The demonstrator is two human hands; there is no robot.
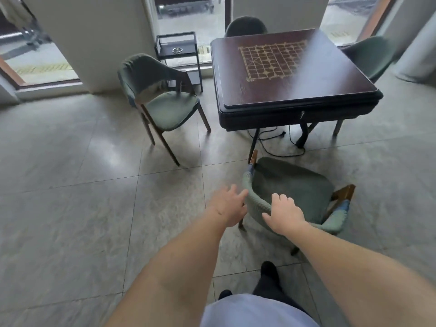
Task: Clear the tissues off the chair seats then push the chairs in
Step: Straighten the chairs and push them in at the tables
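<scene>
With no tissues seen on its seat, the near chair (295, 192) seems ready for pushing: left hand (230, 206) open beside the backrest, right hand (284, 214) resting on it, fingers loose.

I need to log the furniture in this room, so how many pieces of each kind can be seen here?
Green chairs: 4 (near, left, far, right)
Dark table with a board pattern: 1
Black side stand: 1
Total: 6
</scene>
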